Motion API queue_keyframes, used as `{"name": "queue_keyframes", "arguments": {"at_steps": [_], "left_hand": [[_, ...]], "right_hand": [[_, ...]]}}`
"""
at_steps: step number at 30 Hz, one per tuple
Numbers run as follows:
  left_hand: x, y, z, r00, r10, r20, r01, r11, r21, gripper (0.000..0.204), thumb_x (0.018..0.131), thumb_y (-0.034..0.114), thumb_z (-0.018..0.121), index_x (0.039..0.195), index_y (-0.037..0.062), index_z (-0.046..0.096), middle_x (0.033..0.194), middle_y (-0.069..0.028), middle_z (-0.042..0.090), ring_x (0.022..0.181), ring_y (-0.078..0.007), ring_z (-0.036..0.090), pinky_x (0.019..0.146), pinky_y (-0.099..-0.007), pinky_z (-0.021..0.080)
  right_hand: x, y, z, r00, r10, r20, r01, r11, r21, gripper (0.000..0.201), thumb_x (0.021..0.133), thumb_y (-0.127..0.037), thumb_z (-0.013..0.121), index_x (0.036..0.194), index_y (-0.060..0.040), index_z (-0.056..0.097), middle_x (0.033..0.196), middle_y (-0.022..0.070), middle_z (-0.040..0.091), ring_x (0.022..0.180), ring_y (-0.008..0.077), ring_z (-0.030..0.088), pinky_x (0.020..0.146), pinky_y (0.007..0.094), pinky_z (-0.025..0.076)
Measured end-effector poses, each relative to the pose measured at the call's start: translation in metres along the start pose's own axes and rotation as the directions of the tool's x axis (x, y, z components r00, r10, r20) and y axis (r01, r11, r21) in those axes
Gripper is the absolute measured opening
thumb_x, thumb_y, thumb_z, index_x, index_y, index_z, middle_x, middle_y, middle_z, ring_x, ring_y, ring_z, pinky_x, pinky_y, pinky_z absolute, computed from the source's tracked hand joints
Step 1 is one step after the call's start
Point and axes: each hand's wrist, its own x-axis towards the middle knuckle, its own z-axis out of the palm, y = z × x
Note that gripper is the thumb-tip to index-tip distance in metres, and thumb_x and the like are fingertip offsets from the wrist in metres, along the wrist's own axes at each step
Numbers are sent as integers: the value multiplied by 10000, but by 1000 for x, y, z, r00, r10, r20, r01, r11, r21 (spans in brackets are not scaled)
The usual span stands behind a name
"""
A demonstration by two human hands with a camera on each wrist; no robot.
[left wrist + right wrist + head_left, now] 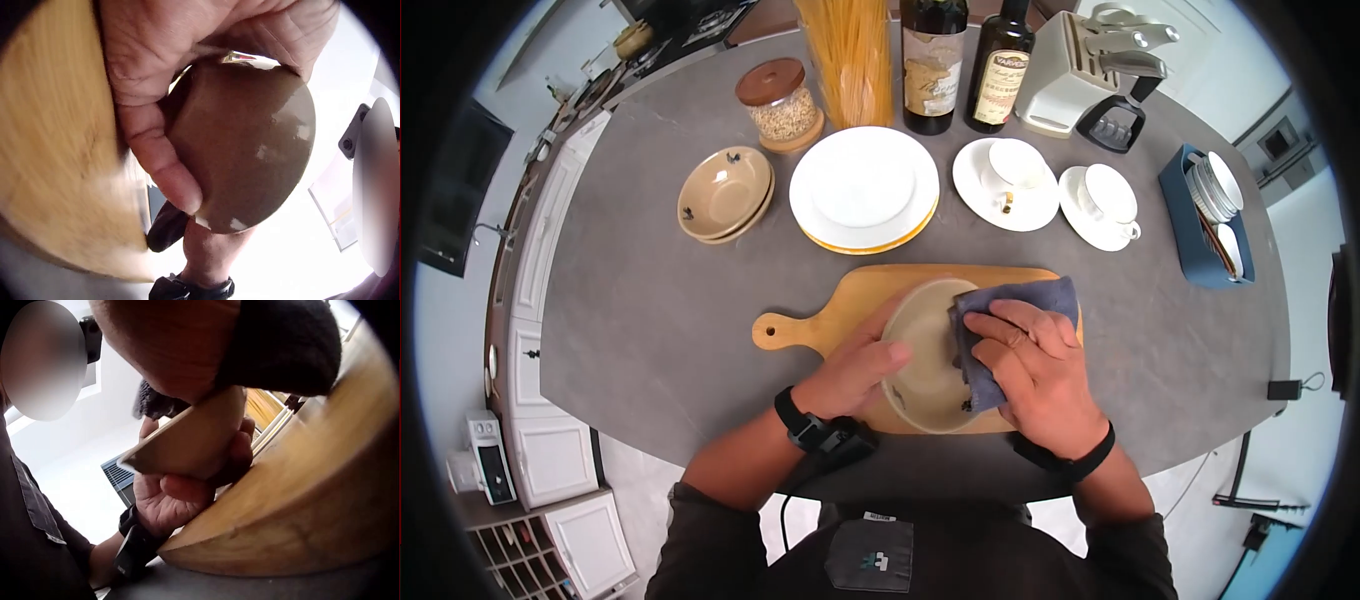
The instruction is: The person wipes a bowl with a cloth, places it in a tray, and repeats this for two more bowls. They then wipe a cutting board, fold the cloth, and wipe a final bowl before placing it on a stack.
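Note:
A beige bowl (927,345) is held tilted over the wooden cutting board (840,305). My left hand (855,370) grips its left side, thumb over the rim and fingers behind it. The right wrist view shows the bowl (194,440) raised off the board, with the left hand's fingers curled under it. A grey-blue cloth (1050,293) covers the right part of the bowl. My right hand (1045,375) holds this cloth against the bowl's inside, fingers bent over the fabric. In the left wrist view, the bowl's smooth outside (250,137) faces the camera.
Behind the board stand stacked beige bowls (720,195), white plates (865,185) and two cups on saucers (1005,185). Farther back are a grain jar (780,105), spaghetti (850,60), two bottles (930,75) and a knife block (1055,80). A blue dish bin (1190,235) is at right.

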Motion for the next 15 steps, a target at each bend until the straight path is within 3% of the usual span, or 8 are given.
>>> {"name": "queue_keyframes", "arguments": {"at_steps": [2, 4, 5, 6, 8, 9, 11, 15], "left_hand": [[2, 1, 5, 999, 36, -22, -34, 998, 60, 951, 1006, 440, 755, 1728, 47, 276, 1656, -123, 475, 1516, -237, 485, 1258, -433, 400], [3, 4, 10, 998, 39, -53, -32, 991, 128, 1044, 949, 510, 783, 1726, 37, 271, 1663, -139, 469, 1522, -250, 486, 1259, -439, 405], [3, 5, 13, 997, 40, -71, -25, 979, 205, 1138, 892, 580, 811, 1724, 26, 266, 1669, -155, 462, 1529, -263, 488, 1261, -445, 409], [3, 7, 16, 996, 45, -77, -29, 980, 199, 1138, 892, 580, 811, 1724, 26, 266, 1669, -155, 462, 1529, -263, 488, 1261, -445, 409], [2, 9, 19, 994, 54, -90, -32, 973, 229, 1160, 875, 588, 823, 1726, 32, 265, 1662, -150, 465, 1526, -260, 484, 1261, -439, 399], [2, 8, 19, 994, 56, -97, -34, 974, 224, 1160, 875, 588, 823, 1726, 32, 265, 1662, -150, 465, 1526, -260, 484, 1261, -439, 399], [3, 7, 17, 995, 30, -98, -15, 989, 144, 1160, 875, 587, 824, 1729, 39, 263, 1659, -142, 465, 1525, -252, 482, 1261, -433, 398], [4, 9, 17, 998, -30, -60, 39, 986, 161, 1167, 873, 597, 832, 1730, 42, 266, 1659, -136, 466, 1521, -244, 486, 1257, -427, 401]], "right_hand": [[-3, -10, 1, 999, 11, 34, -11, 1000, -12, 307, 775, -82, 714, 1082, -58, 719, 1236, 100, 757, 1178, 291, 670, 905, 416, 523], [-5, -22, -2, 982, 132, 138, -138, 990, 37, 370, 725, -79, 744, 1091, -53, 703, 1187, 92, 754, 1079, 288, 663, 884, 407, 519], [-4, -22, -4, 978, 140, 155, -160, 979, 125, 427, 676, -86, 774, 1091, -45, 683, 1095, 87, 754, 987, 285, 656, 868, 387, 514], [-7, -18, -1, 978, 133, 162, -154, 980, 127, 427, 676, -86, 774, 1091, -45, 683, 1095, 87, 754, 987, 285, 656, 868, 387, 514], [-15, -7, 6, 979, 161, 127, -198, 903, 381, 453, 670, -125, 816, 1095, -59, 675, 1124, 83, 783, 996, 282, 675, 862, 389, 499], [-14, -5, 8, 979, 156, 133, -196, 902, 383, 453, 670, -125, 816, 1095, -59, 675, 1124, 83, 783, 996, 282, 675, 862, 389, 499], [-10, -3, 11, 976, 120, -182, -85, 978, 189, 344, 741, -148, 808, 1056, -89, 683, 1206, 83, 800, 1045, 282, 694, 880, 389, 482], [-4, 3, 6, 992, -5, -130, -1, 999, -42, 151, 841, -140, 720, 986, -105, 696, 1255, 73, 796, 1127, 272, 684, 910, 381, 462]]}}
